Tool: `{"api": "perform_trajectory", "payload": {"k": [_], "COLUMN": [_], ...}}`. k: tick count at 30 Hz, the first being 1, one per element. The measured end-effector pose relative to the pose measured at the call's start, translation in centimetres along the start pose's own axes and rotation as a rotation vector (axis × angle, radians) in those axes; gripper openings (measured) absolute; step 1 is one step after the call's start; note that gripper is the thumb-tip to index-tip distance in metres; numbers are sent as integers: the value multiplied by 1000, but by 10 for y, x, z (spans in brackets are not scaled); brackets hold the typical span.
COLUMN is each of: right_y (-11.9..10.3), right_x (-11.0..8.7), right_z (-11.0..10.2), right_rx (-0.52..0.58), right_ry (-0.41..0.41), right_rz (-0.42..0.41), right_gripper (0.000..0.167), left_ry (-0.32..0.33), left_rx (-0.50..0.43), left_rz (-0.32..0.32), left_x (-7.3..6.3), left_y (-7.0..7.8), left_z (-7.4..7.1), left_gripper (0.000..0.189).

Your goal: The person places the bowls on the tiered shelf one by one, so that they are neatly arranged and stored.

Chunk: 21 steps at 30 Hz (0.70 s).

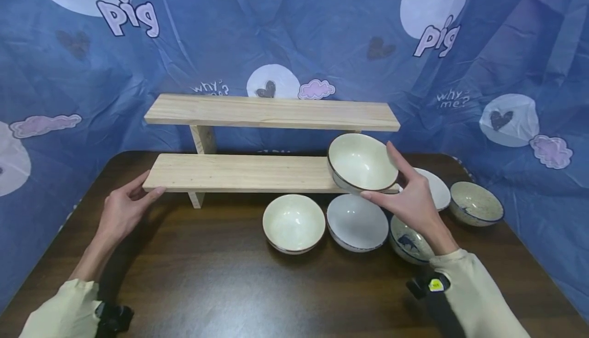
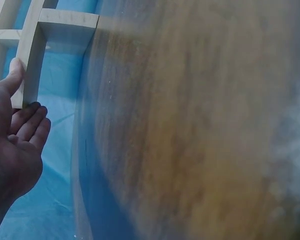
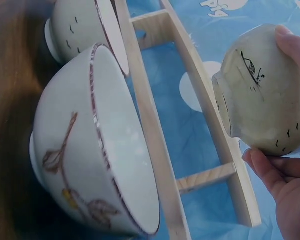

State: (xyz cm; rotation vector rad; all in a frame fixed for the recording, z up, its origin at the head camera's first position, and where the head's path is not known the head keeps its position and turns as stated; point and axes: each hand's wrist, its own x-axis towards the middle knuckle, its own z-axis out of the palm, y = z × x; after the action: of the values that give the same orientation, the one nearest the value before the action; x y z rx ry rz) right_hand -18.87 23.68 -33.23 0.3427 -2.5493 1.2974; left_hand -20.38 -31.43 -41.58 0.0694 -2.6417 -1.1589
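Note:
My right hand (image 1: 416, 200) grips a cream bowl (image 1: 362, 161) with a dark rim, thumb and fingers on opposite sides. The bowl is tilted toward me and overlaps the right end of the lower board of a two-tier wooden shelf (image 1: 239, 172). The right wrist view shows the bowl's outside (image 3: 262, 95), with small dark painted marks and a foot ring. At the other end of that board, my left hand (image 1: 121, 207) holds the corner. In the left wrist view, its thumb (image 2: 15, 77) lies against the board and the other fingers curl by its end.
On the brown table (image 1: 207, 276) stand another cream bowl (image 1: 293, 224) and a white bowl (image 1: 357, 223), side by side before the shelf. Further right are a patterned bowl (image 1: 409, 241), a white dish (image 1: 434, 189) and a blue-rimmed bowl (image 1: 477, 203). A blue printed cloth (image 1: 294, 31) hangs behind.

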Motion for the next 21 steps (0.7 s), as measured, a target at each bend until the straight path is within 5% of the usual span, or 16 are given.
{"api": "perform_trajectory", "payload": {"k": [21], "right_y": [-28], "right_x": [42], "right_z": [38], "right_rx": [101], "right_ry": [-30], "right_rz": [-61], "right_gripper": [110], "left_ry": [6], "left_rx": [-19], "left_rz": [-2], "left_x": [0], "left_y": [2], "left_z": [0], "left_gripper": [74]}}
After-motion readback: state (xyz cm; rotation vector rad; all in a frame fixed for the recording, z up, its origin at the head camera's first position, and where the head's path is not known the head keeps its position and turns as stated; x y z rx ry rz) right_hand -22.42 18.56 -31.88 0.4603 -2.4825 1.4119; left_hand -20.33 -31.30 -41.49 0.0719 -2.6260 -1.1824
